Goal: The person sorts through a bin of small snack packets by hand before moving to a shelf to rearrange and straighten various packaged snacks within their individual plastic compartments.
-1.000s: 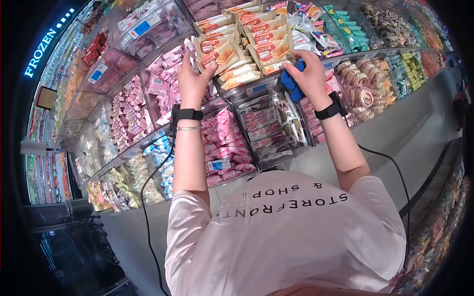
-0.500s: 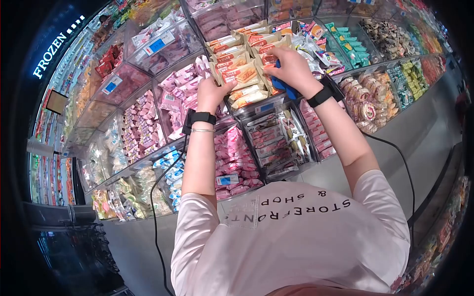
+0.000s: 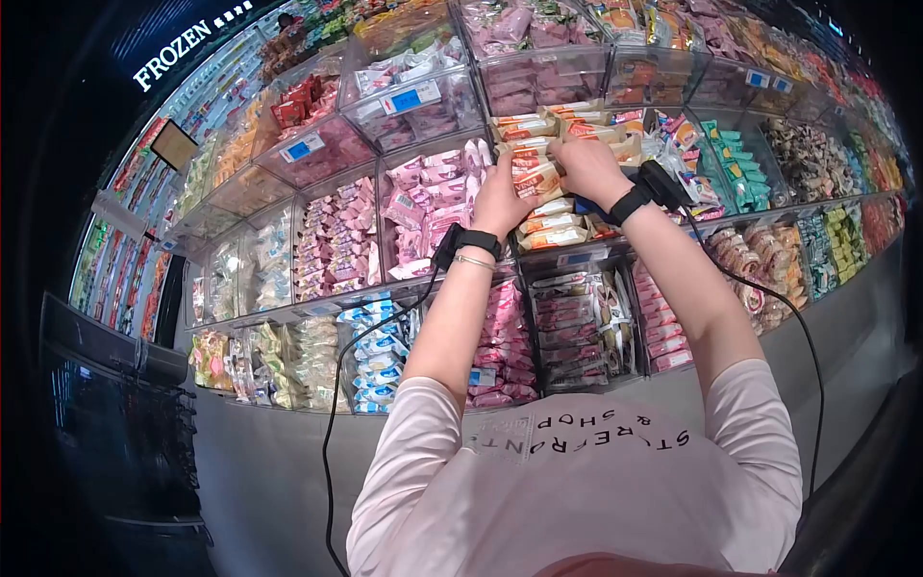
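My left hand (image 3: 502, 200) is at the left side of a bin of orange-and-cream snack packets, thumb and fingers closed about the edge of a front snack packet (image 3: 536, 183). My right hand (image 3: 588, 173) bends over the same packet from the upper right, its fingertips pinched at the packet's top end. More orange-and-cream packets (image 3: 553, 234) lie in a row below the hands, and others stand behind. A bit of blue material (image 3: 585, 206) shows under my right palm, mostly hidden. Both wrists wear black straps with small devices.
Pink-wrapped sweets (image 3: 423, 207) fill the bin on the left; mixed colourful packets (image 3: 673, 144) lie to the right. Clear bin walls divide the tiers. In front is a bin of small dark-and-pink packets (image 3: 582, 327). Black cables (image 3: 336, 413) hang from both wrists.
The camera view has swung, so the display sits further right. My right hand has come closer to the left, from the packet's right side to its top end.
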`<state>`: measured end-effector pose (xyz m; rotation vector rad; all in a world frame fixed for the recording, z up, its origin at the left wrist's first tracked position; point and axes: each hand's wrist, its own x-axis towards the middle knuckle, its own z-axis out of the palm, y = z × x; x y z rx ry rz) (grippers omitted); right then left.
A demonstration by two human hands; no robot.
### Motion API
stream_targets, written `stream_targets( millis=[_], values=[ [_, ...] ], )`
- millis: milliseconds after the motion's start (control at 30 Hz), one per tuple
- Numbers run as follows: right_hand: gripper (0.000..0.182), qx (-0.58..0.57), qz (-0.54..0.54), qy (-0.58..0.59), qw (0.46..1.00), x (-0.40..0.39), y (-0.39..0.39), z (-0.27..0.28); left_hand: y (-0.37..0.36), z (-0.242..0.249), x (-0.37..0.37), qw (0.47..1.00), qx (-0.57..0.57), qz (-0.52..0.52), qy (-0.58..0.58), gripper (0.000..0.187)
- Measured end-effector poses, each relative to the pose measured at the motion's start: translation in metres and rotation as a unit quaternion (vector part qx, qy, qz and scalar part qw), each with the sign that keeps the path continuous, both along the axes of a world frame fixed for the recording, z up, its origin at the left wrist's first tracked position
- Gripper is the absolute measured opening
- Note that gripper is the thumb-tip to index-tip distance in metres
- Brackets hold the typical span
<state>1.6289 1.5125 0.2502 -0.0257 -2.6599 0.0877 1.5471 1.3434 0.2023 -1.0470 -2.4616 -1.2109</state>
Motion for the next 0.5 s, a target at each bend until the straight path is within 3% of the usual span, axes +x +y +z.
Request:
stream_targets(
  millis=[67, 100, 133, 167, 200, 233, 333, 400, 500],
  values=[
    [0.031, -0.012, -0.008, -0.082, 0.997, 0.005, 0.008, -0.004, 0.001, -0.006, -0.018, 0.996, -0.002, -0.061, -0.058, 0.068],
    [0.031, -0.014, -0.013, -0.087, 0.996, 0.009, 0.008, -0.004, -0.002, 0.010, -0.014, 0.999, 0.010, -0.012, 0.035, 0.061],
    [0.034, -0.021, -0.009, -0.059, 0.998, 0.012, 0.006, -0.001, 0.000, 0.017, -0.024, 0.996, 0.071, 0.001, -0.053, 0.051],
    [0.037, -0.028, -0.006, -0.032, 0.999, 0.015, 0.004, 0.002, 0.002, 0.006, -0.050, 0.993, 0.097, 0.021, -0.067, 0.041],
    [0.050, -0.029, -0.030, -0.110, 0.993, 0.016, 0.002, 0.008, 0.003, -0.003, -0.072, 0.995, 0.098, 0.017, 0.022, 0.034],
    [0.050, -0.032, -0.037, -0.113, 0.992, 0.017, 0.001, 0.004, 0.005, -0.001, -0.080, 0.997, 0.076, 0.020, 0.006, 0.028],
    [0.069, -0.015, -0.003, -0.075, 0.997, 0.016, -0.001, -0.006, 0.011, 0.003, -0.092, 1.000, -0.002, -0.010, 0.006, 0.027],
    [0.068, -0.013, -0.006, -0.066, 0.998, 0.015, -0.003, -0.010, 0.017, 0.003, -0.094, 0.995, -0.056, -0.043, 0.065, 0.023],
    [0.069, -0.006, -0.007, -0.062, 0.998, 0.016, -0.006, -0.009, 0.018, 0.003, -0.099, 0.998, -0.022, -0.059, 0.007, 0.016]
  ],
)
